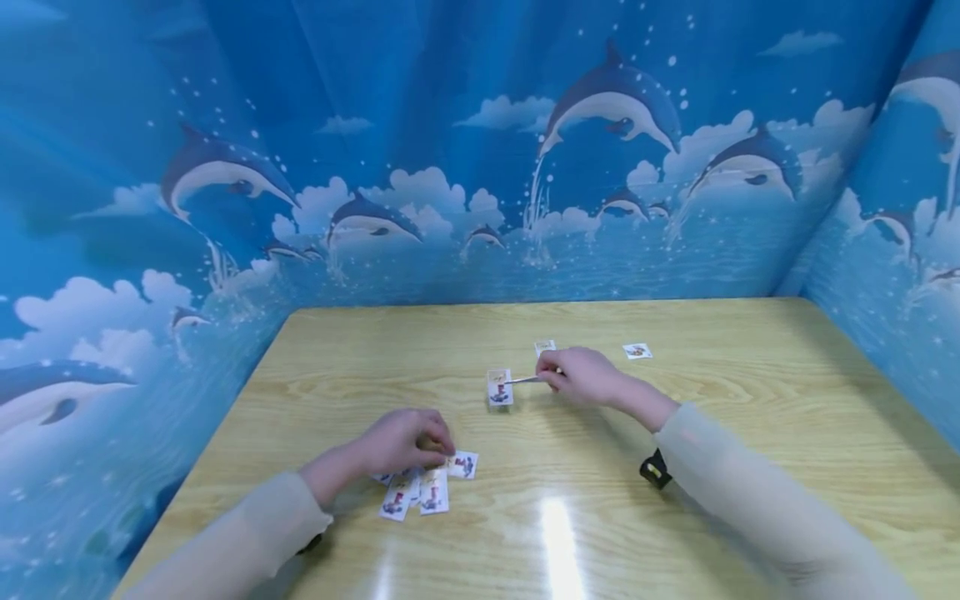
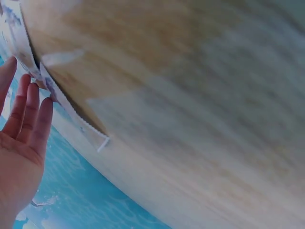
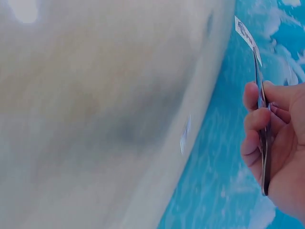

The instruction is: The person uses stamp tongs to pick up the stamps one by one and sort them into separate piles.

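My right hand (image 1: 585,377) grips a pair of metal tweezers (image 3: 261,93), which lies along the palm in the right wrist view. The tweezers' tips hold a small white printed card (image 1: 500,393) above the table. Near the table's left side, my left hand (image 1: 401,443) rests at several overlapping printed cards (image 1: 433,493). One more card (image 1: 465,465) lies to the right of its fingertips. In the left wrist view the fingers (image 2: 33,109) are extended, their tips at the cards, and the thumb stands apart from them.
Two cards lie farther back on the wooden table (image 1: 735,400): one card (image 1: 545,345) just beyond my right hand, partly hidden by it, and another card (image 1: 637,351) to its right. A blue dolphin-print curtain (image 1: 450,250) hangs behind the table and along its sides.
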The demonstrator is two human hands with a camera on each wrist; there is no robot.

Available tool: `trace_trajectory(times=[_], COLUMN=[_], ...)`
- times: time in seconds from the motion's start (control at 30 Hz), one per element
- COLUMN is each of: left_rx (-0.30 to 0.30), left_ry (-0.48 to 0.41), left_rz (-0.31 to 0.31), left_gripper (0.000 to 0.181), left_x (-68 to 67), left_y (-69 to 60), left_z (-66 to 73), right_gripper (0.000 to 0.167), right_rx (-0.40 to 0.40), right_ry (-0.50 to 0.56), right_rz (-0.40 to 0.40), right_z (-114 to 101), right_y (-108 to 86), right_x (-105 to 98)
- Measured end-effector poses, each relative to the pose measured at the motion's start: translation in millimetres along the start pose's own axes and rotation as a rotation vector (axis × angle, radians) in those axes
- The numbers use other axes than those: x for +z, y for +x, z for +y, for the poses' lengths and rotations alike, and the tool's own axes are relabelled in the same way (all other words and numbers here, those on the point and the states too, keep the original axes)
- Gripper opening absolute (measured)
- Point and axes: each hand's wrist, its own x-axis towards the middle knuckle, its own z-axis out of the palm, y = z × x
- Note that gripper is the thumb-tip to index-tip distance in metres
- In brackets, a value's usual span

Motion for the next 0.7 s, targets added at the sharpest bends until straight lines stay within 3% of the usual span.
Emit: trace_trajectory(times=[0.37, 0.7], left_rx=[-0.02, -0.019], left_ry=[0.079, 0.068], left_rz=[-0.001, -0.008], left_gripper=[0.011, 0.011], left_x=[4.1, 3.2], left_y=[-1.4, -1.4], left_z=[-1.9, -1.1], right_gripper=[0.015, 0.017], right_rx=[0.092, 0.171], right_ry=[-0.015, -0.036], right_rz=[0.049, 0.025], right_z=[41.5, 75.2], right_y=[-19.6, -22.3], right_x=[-38.0, -39.5])
